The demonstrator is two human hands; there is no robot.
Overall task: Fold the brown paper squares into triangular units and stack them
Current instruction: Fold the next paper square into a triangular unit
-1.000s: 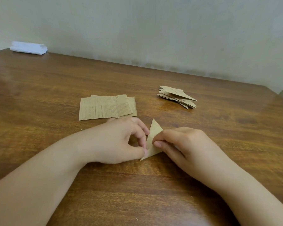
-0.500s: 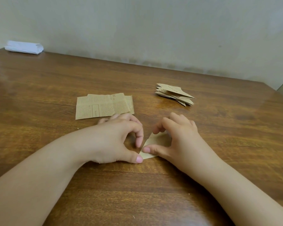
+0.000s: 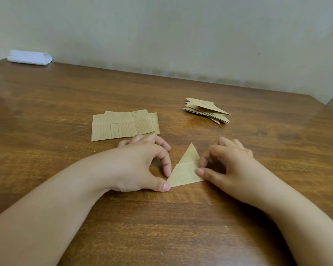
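A brown paper triangle (image 3: pixel 185 169) lies flat on the wooden table (image 3: pixel 181 217) between my hands, with a smaller flap folded over its lower half. My left hand (image 3: pixel 140 166) holds its lower left corner with curled thumb and forefinger tips. My right hand (image 3: pixel 227 166) has its fingers curled, the thumb tip on the triangle's right edge and the forefinger beside it. Unfolded printed brown squares (image 3: pixel 123 124) lie overlapped just beyond my left hand. A stack of folded triangular units (image 3: pixel 207 111) sits further back on the right.
A folded white cloth or paper wad (image 3: pixel 30 57) lies at the table's far left corner against the pale wall. The table's right edge shows at the far right.
The triangle stood tilted up in my fingers a second ago; it was then pressed down, and now it lies flat and uncovered. My right hand has drawn back to its right edge.
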